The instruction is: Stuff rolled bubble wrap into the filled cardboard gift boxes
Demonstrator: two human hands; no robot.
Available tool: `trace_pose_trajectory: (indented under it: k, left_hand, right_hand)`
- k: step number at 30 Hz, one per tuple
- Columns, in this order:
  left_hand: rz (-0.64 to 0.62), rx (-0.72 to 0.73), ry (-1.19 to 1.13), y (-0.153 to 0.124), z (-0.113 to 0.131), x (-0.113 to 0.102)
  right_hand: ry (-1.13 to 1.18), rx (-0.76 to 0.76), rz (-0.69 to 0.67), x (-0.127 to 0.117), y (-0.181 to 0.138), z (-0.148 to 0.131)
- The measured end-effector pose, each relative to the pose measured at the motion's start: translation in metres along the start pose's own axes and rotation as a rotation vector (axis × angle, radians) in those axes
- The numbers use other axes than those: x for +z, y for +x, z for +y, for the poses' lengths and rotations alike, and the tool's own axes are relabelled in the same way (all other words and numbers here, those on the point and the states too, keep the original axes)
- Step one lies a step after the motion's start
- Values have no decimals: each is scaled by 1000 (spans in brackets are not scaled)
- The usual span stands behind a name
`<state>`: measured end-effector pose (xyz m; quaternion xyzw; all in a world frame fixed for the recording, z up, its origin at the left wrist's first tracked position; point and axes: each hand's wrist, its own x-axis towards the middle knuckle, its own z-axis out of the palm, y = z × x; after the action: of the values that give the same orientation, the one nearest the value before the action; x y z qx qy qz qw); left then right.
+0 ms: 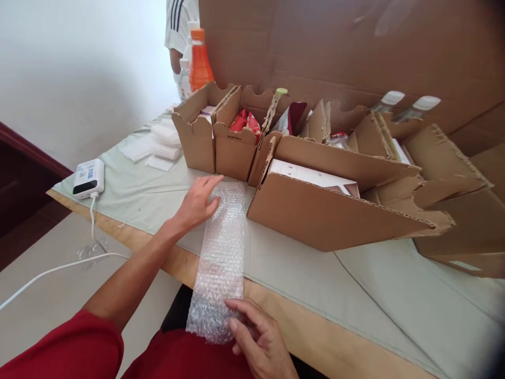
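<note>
A long strip of clear bubble wrap (221,252) lies across the pale green cloth (315,273) and hangs over the table's near edge. My left hand (197,202) lies flat with its fingers stretched out on the far end of the strip. At the near end, over my red-clothed lap, my right hand (260,339) touches the strip's lower corner with loosely curled fingers, thumb and forefinger at its edge.
An open cardboard box (331,216) with a white carton (311,176) inside sits just right of the strip. Behind stand smaller boxes (215,134) with red packets, an orange bottle (198,60), folded white sheets (161,142), a white charger (89,178) with cable, and another person (179,26).
</note>
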<state>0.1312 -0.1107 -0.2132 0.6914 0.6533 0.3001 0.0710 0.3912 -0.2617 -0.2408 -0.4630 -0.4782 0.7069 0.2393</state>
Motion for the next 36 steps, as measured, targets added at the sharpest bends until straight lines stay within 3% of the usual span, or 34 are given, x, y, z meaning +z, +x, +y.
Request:
trace_pose_trajectory:
  k: [3,5,8,11,15,20,24,31,36]
  left_hand:
    - [-177,105,-281,-69,-2,-25]
    - [-319,82,-464,-112,1,-44]
    - [-390,11,-515,-146,16,-54]
    - [-267,-78,-507,-142,32,-37]
    - [-113,-295,-377,-112,34,-7]
    - [-119,-380,-207,-96,19,8]
    - [-126,-330,-207,-97,17,11]
    - [-46,-231,-87,-97,11,25]
    - [113,-26,-121,-113,19,11]
  right_hand:
    - [112,65,-25,-8,-2,-7]
    - [193,69,-59,-13,2,-13]
    - [287,17,-47,-16,16,-26]
    - [305,-82,-12,-13,34,-38]
    - [207,-263,47,-12,45,-39]
    - [-515,-591,262,-16,49,-25]
    - [-976,-857,296,-11,62,-23]
    - [-1318,-811,254,-2,84,-23]
    - [-1310,-813,202,-5,89,-31]
